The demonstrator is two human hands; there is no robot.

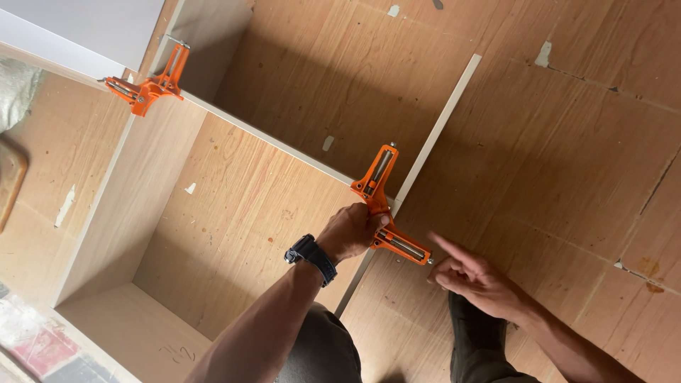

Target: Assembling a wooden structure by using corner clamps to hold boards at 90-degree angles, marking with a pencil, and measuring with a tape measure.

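Left hand [352,230] wrapped round corner of near orange corner clamp [384,207], fingers curled shut on its body right at the joint, black wristwatch [312,258] on wrist. Right hand [474,280] just beside clamp's lower-right end, not gripping: index finger out straight, pointing up-left toward screw handle tip, other fingers loosely bent, holding nothing.

Near clamp seated on corner where two light wood panels [434,135] meet, panel edges standing up off the plywood floor [567,163]. L-shaped; one leg running up & slightly right along the long panel edge, other leg running down-right toward right hand. Second leg's long axis aimed almost straight at right hand, so right hand nearer that end; left hand already on the corner itself.

Far orange corner clamp [149,86] at upper left, on the next corner of same box frame, well apart from both hands, untouched.

Box frame open on top, inside faces pale wood grain w/ pencil marks at bottom left. Dark trousers [475,340] at bottom edge between the arms. Floor scuffed, w/ white paint flecks & cracked seams at right. Red & grey stuff at lower-left corner too blurred to tell.
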